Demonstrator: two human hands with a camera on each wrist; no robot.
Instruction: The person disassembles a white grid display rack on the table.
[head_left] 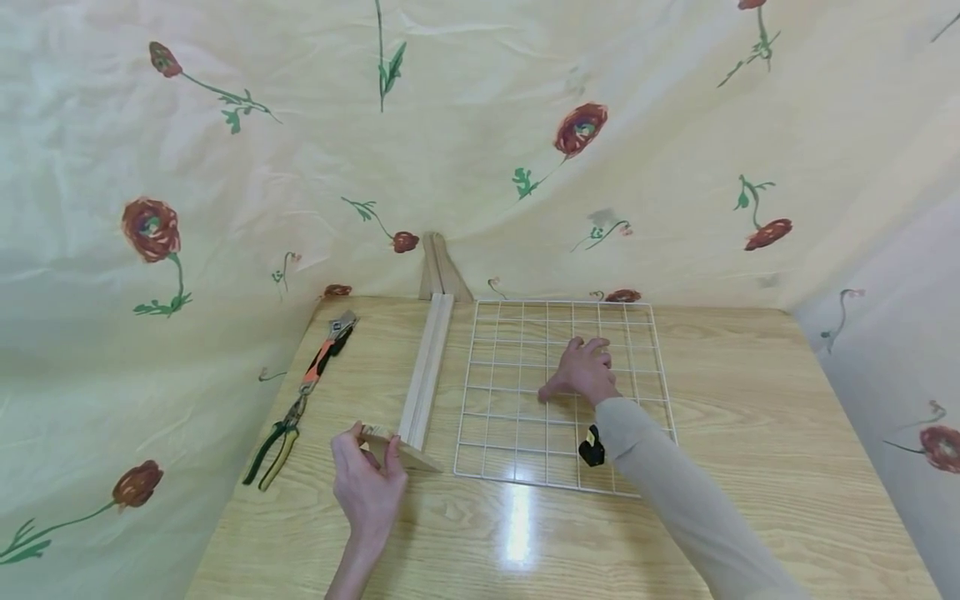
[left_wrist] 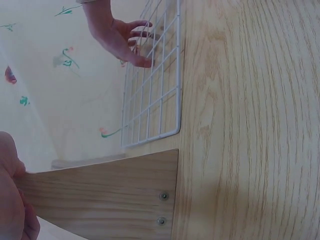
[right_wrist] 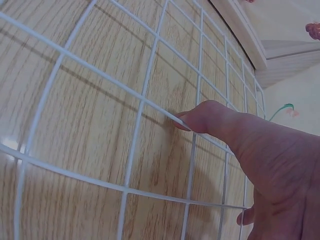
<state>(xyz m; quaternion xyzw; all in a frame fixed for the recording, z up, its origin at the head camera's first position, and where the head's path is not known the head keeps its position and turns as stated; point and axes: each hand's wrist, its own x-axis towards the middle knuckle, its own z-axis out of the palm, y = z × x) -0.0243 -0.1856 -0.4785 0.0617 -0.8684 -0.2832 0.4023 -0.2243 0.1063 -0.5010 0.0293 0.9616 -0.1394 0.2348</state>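
My left hand grips the near end board of a wooden stand, thumb on one side and fingers on the other. Two screw heads show low on that board in the left wrist view. From it a long pale rail runs back to a matching far board at the cloth. To the right lies a white wire grid. My right hand is over its middle with fingers spread; its thumb touches a wire. The other fingertips are mostly hidden in the right wrist view.
Green-and-yellow-handled pliers and an orange-and-black-handled tool lie at the left of the wood-grain table. A small black object sits by the right sleeve. Flowered cloth hangs behind the table.
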